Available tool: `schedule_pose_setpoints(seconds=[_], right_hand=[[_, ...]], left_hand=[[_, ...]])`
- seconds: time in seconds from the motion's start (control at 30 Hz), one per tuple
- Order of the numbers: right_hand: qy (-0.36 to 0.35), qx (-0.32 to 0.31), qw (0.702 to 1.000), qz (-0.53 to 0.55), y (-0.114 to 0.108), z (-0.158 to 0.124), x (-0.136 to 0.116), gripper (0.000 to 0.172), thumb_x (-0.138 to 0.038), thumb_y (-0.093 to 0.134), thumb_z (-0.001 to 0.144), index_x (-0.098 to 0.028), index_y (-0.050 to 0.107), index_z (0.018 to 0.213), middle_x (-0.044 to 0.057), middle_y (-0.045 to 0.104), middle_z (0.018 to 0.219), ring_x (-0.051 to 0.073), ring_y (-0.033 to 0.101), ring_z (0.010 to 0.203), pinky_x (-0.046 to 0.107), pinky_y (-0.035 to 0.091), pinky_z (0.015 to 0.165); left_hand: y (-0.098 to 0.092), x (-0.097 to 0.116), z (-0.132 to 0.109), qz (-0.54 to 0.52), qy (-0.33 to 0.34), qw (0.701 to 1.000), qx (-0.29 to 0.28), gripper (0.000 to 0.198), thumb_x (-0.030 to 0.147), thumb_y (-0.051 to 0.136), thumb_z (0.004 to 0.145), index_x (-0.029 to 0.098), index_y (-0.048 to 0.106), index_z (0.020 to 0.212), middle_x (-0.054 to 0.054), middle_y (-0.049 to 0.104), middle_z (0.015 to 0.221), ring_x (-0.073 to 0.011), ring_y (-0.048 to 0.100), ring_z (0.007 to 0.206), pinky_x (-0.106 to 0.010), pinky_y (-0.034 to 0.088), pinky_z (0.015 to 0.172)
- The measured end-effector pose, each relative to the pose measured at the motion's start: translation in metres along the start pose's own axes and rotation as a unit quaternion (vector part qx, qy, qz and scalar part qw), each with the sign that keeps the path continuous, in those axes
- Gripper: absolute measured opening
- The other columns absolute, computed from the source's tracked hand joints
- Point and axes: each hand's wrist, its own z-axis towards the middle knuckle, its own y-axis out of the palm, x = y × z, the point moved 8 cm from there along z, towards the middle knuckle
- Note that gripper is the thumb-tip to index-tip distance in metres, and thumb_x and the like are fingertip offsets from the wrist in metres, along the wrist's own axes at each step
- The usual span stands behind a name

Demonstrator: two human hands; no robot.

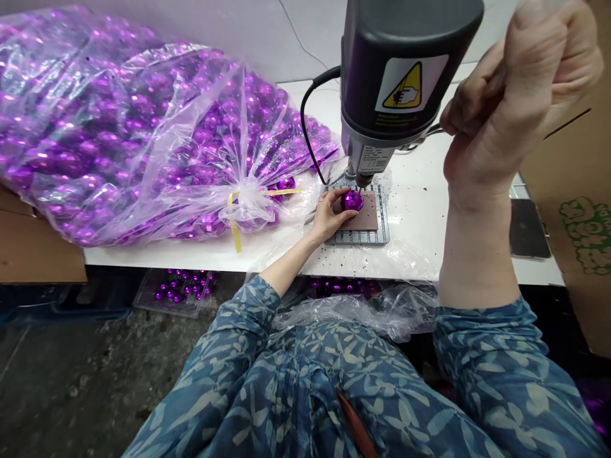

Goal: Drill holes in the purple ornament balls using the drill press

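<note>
My left hand [331,216] grips a shiny purple ball [352,201] and holds it on a brown pad [366,218] on the drill press's grey base plate [363,238]. The ball sits right under the drill chuck [363,173]. Above it looms the dark grey drill press head [401,63] with a yellow warning sticker. My right hand [515,102] is raised at the upper right, closed in a fist round the press's metal lever [432,131].
A big clear plastic bag [143,133] full of purple balls, tied with yellow tape, fills the left of the white table [191,257]. A black cable [308,121] loops behind the press. A phone [527,229] and cardboard box [577,210] lie right. More balls [181,289] sit below.
</note>
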Motion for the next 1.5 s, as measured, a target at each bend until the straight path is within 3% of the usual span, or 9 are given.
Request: schedule_pose_setpoints(seconds=[0.23, 0.37, 0.63, 0.7, 0.83, 1.03, 1.27, 1.5], right_hand=[[0.005, 0.001, 1.000, 0.001, 0.000, -0.001, -0.002, 0.064, -0.069, 0.067, 0.071, -0.025, 0.020, 0.066, -0.012, 0.019, 0.043, 0.003, 0.029, 0.031, 0.025, 0.013, 0.031], [-0.002, -0.003, 1.000, 0.003, 0.001, -0.002, -0.004, 0.063, -0.063, 0.068, 0.076, -0.024, 0.020, 0.067, -0.012, 0.024, 0.042, 0.002, 0.028, 0.032, 0.022, 0.013, 0.033], [-0.013, 0.001, 1.000, -0.003, -0.004, -0.009, -0.004, 0.071, -0.063, 0.071, 0.078, -0.022, 0.014, 0.066, -0.011, 0.025, 0.041, 0.000, 0.028, 0.031, 0.021, 0.014, 0.032], [-0.028, 0.007, 0.999, 0.016, -0.007, -0.016, -0.006, 0.073, -0.058, 0.073, 0.082, -0.020, 0.014, 0.062, -0.010, 0.027, 0.040, 0.000, 0.028, 0.032, 0.021, 0.015, 0.034], [-0.064, 0.024, 0.997, 0.041, -0.014, -0.035, -0.013, 0.078, -0.048, 0.070, 0.091, -0.016, 0.008, 0.056, -0.007, 0.017, 0.040, -0.002, 0.032, 0.033, 0.017, 0.018, 0.038], [-0.096, 0.047, 0.993, 0.045, -0.020, -0.052, -0.011, 0.076, -0.041, 0.069, 0.095, -0.016, 0.006, 0.060, -0.007, 0.016, 0.040, -0.001, 0.029, 0.032, 0.017, 0.016, 0.035], [-0.188, 0.072, 0.979, 0.006, -0.030, -0.069, -0.006, 0.076, -0.046, 0.070, 0.093, -0.020, 0.004, 0.066, -0.009, 0.002, 0.041, 0.001, 0.006, 0.030, 0.024, 0.010, 0.029], [-0.210, 0.048, 0.975, -0.044, -0.038, -0.085, 0.001, 0.071, -0.041, 0.063, 0.095, -0.019, 0.009, 0.056, -0.008, 0.009, 0.038, 0.001, 0.017, 0.030, 0.023, 0.018, 0.034]], left_hand=[[0.009, 0.016, -0.010, 0.043, 0.056, 0.997, -0.040, 0.054, 0.039, 0.085, 0.085, 0.025, 0.064, 0.133, -0.010, 0.069, 0.135, -0.0319, 0.057, 0.140, -0.058, 0.031, 0.129], [0.010, 0.008, -0.008, 0.032, 0.022, 0.999, -0.008, 0.051, 0.049, 0.083, 0.087, 0.026, 0.067, 0.130, -0.011, 0.070, 0.134, -0.0341, 0.049, 0.147, -0.059, 0.033, 0.127], [0.013, 0.002, -0.008, -0.009, 0.020, 1.000, 0.001, 0.048, 0.046, 0.086, 0.085, 0.026, 0.065, 0.124, -0.010, 0.067, 0.130, -0.0321, 0.052, 0.143, -0.057, 0.040, 0.123], [0.013, 0.002, -0.008, -0.008, 0.019, 1.000, 0.005, 0.049, 0.045, 0.087, 0.084, 0.026, 0.065, 0.123, -0.010, 0.068, 0.128, -0.0326, 0.052, 0.142, -0.058, 0.039, 0.123], [0.012, 0.001, -0.008, -0.008, 0.018, 1.000, 0.005, 0.049, 0.045, 0.087, 0.084, 0.026, 0.064, 0.123, -0.010, 0.067, 0.128, -0.0324, 0.051, 0.143, -0.057, 0.040, 0.123], [0.013, 0.001, -0.009, 0.004, 0.022, 1.000, -0.005, 0.051, 0.051, 0.084, 0.087, 0.027, 0.063, 0.127, -0.011, 0.066, 0.130, -0.0317, 0.048, 0.147, -0.057, 0.036, 0.126], [0.012, 0.005, -0.010, 0.026, 0.017, 1.000, -0.004, 0.049, 0.047, 0.084, 0.087, 0.026, 0.062, 0.126, -0.011, 0.066, 0.132, -0.0315, 0.050, 0.145, -0.057, 0.040, 0.123], [0.012, 0.007, -0.011, 0.028, 0.015, 0.999, 0.000, 0.049, 0.048, 0.083, 0.088, 0.027, 0.062, 0.126, -0.012, 0.067, 0.133, -0.0316, 0.049, 0.147, -0.056, 0.040, 0.123]])
